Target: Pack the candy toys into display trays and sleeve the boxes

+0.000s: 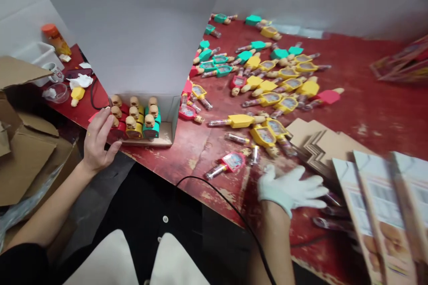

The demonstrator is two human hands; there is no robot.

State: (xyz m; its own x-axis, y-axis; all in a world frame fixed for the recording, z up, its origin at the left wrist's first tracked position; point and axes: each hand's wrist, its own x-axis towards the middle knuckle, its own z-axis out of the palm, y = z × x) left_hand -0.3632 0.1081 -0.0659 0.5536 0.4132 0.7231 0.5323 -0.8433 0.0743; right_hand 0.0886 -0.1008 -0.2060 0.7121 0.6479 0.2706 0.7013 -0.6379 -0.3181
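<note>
Bare and with fingers stretched out, my left hand [100, 140] rests against the left end of a display box [166, 137], its thumb near the front edge. In that box stand rows of red, yellow and teal toys [150, 129] with tan animal-head tops; its right end shows bare cardboard. The box's tall grey-white back panel [143, 26] rises behind them. My right hand [289, 189], in a white glove, is spread open low over the table, holding nothing. Nearest to it are small clear tubes [254, 155] and dark tubes [329, 222].
Many yellow, teal and red toys [267, 87] lie scattered across the worn red table [214, 153]. Cardboard inserts [317, 144] and upright printed boxes [384, 213] occupy the right. A black cable [227, 196] crosses the front edge. Open cartons [26, 156] stand left, near a mug [53, 71].
</note>
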